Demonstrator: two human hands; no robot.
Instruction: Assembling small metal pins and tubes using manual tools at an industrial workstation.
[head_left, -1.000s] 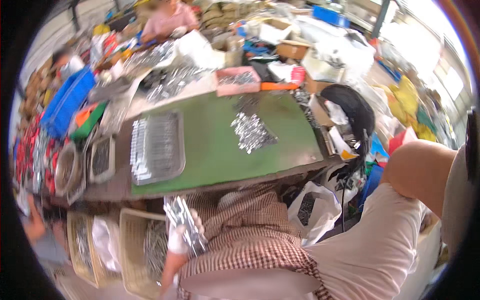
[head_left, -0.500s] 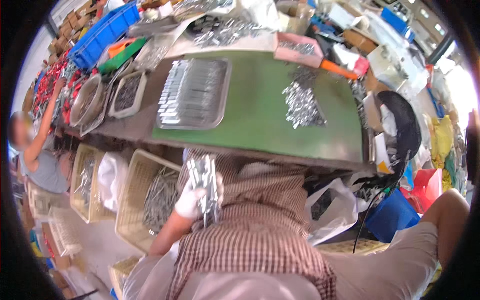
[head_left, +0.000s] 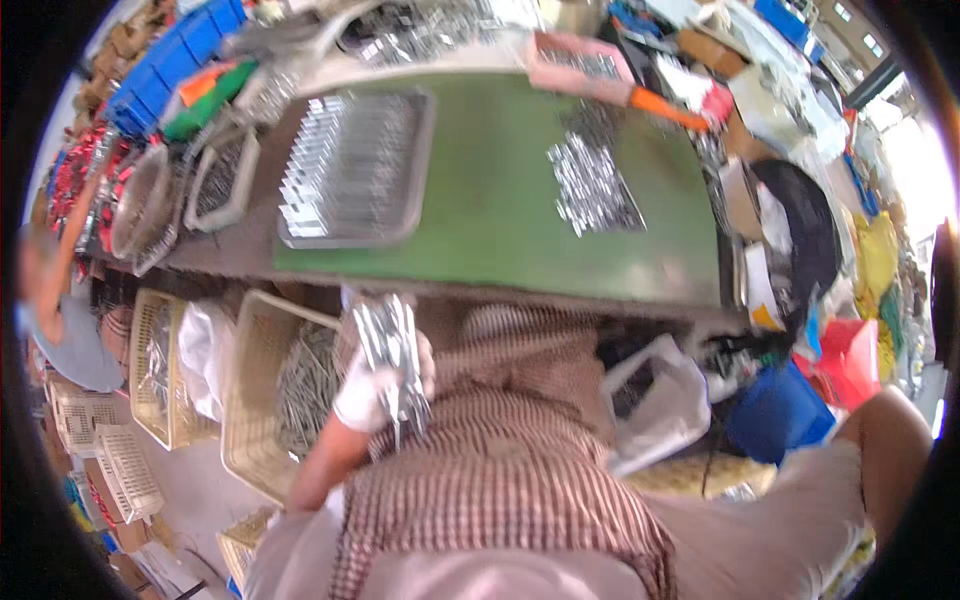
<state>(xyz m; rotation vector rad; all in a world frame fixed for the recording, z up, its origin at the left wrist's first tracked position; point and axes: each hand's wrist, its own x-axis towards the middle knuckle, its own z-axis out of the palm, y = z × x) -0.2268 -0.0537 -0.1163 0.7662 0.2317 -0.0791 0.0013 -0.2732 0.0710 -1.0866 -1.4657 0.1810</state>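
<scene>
My left hand (head_left: 362, 398), in a white glove, is closed around a bundle of thin shiny metal strips (head_left: 388, 338). It is over my checked apron (head_left: 510, 480), just below the table's front edge. My right hand is out of view. A clear tray (head_left: 412, 215) on the green-topped table (head_left: 490, 180) holds rows of neatly lined-up metal pieces. Right of it, a loose pile of shiny metal pieces (head_left: 590, 185) lies on the green top.
A cream basket (head_left: 232, 400) of long metal strips stands left of my hand. A pink scoop-like bin (head_left: 545, 75) with an orange handle is at the table's back. A blue crate (head_left: 180, 65) stands far left, near another person (head_left: 75, 340). A blue bin (head_left: 780, 415) stands at lower right.
The view has shifted, so the table and tray sit higher and further left. My left hand still grips the metal strips, slightly more to the left in the picture.
</scene>
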